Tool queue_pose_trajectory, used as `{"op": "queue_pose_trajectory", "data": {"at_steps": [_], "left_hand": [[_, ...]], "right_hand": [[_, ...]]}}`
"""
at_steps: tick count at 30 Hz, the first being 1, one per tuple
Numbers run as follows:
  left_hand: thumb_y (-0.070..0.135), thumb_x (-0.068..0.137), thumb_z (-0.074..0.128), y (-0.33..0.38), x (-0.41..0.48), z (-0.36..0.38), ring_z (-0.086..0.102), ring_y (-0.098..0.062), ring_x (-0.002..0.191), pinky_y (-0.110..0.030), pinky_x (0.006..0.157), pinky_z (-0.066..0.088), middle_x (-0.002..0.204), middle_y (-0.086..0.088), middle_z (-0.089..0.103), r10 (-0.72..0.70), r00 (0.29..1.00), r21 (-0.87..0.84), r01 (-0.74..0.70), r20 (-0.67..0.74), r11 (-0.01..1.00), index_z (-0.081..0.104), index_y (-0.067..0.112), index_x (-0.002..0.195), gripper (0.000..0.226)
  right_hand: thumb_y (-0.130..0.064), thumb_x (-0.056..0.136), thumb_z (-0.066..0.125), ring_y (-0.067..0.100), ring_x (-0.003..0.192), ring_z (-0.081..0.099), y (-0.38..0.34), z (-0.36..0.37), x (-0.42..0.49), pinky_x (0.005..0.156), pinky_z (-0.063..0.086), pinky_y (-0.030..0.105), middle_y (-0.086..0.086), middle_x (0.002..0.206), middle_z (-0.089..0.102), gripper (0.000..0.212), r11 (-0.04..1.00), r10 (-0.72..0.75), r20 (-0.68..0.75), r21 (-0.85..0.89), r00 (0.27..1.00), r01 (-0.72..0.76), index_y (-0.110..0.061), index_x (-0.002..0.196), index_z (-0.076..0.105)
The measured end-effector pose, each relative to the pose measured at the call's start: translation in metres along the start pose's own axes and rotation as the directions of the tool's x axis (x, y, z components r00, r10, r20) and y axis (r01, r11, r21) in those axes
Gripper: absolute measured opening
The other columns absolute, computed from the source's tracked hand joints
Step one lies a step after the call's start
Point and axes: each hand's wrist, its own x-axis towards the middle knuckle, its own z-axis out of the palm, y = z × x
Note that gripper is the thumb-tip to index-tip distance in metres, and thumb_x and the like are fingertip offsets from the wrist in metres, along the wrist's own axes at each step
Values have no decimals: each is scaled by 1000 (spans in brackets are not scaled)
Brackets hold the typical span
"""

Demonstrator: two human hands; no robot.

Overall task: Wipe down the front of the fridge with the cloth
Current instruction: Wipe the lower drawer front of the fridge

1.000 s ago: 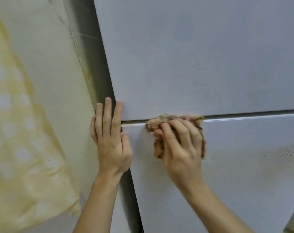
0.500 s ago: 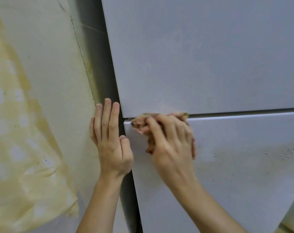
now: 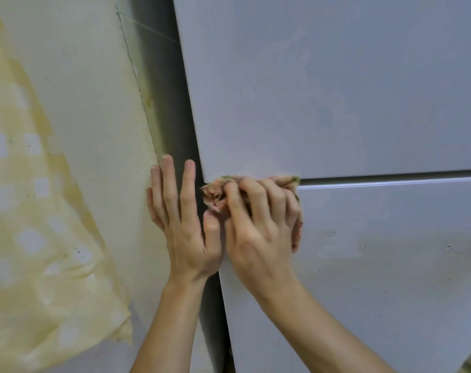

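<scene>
The pale grey fridge front (image 3: 336,90) fills the right side, with a dark gap between its upper door and its lower door (image 3: 377,278). My right hand (image 3: 258,227) grips a bunched pinkish-orange cloth (image 3: 215,195) and presses it on the gap at the doors' left corner. My left hand (image 3: 180,216) lies flat with straight fingers on the fridge's left side edge, its thumb touching the lower door beside my right hand. Dark specks and a dull smear mark the lower door to the right.
A cream wall (image 3: 89,117) stands left of the fridge, with a narrow shadowed gap (image 3: 172,117) between them. A yellow checked fabric (image 3: 35,251) hangs at the far left.
My right hand has slid the cloth leftward along the gap to the doors' left corner, up against my left hand. My left hand has stayed on the fridge's edge.
</scene>
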Motion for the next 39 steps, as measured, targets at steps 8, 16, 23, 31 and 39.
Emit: {"op": "queue_pose_trajectory", "data": {"at_steps": [8, 16, 23, 31, 39], "left_hand": [[32, 99, 33, 12, -5, 13, 18, -34, 160, -62, 127, 13, 168, -16, 27, 20, 999, 38, -18, -39, 999, 35, -3, 157, 68], [27, 100, 43, 29, -8, 26, 21, -42, 157, -64, 124, 22, 166, -28, 26, 75, 995, 30, -74, -61, 997, 38, 3, 157, 62], [24, 102, 31, 17, -6, 20, 23, -39, 158, -63, 126, 15, 167, -19, 32, 102, 993, 51, -99, -61, 994, 36, 6, 159, 60], [19, 102, 32, -28, -7, 1, 22, -42, 157, -68, 124, 18, 166, -23, 33, 61, 997, 80, -57, -52, 995, 34, 3, 159, 59], [23, 103, 32, -40, -18, -1, 19, -47, 157, -64, 126, 14, 165, -29, 29, 98, 995, 88, -99, 19, 991, 36, 2, 157, 59]], "right_hand": [[-16, 104, 47, 23, 120, 57, 43, -18, 2, 105, 41, 40, 4, 122, 71, 35, 996, -85, -17, 22, 996, 85, -19, 122, 76], [-19, 99, 49, 27, 109, 55, 129, -53, 6, 94, 42, 46, 9, 110, 71, 34, 999, -37, -121, -8, 992, 36, -14, 110, 81], [-3, 99, 51, 31, 128, 48, 128, -50, -16, 107, 41, 55, 14, 129, 61, 34, 993, 96, -131, 77, 987, -86, -5, 123, 74], [-3, 103, 61, 30, 129, 47, 66, -39, -11, 105, 43, 56, 19, 130, 63, 29, 940, 145, -27, 315, 989, -130, 0, 131, 69], [-28, 103, 64, 19, 146, 40, 19, 4, -60, 120, 30, 38, -1, 156, 51, 44, 982, -94, 103, 176, 990, 75, -21, 146, 61]]}}
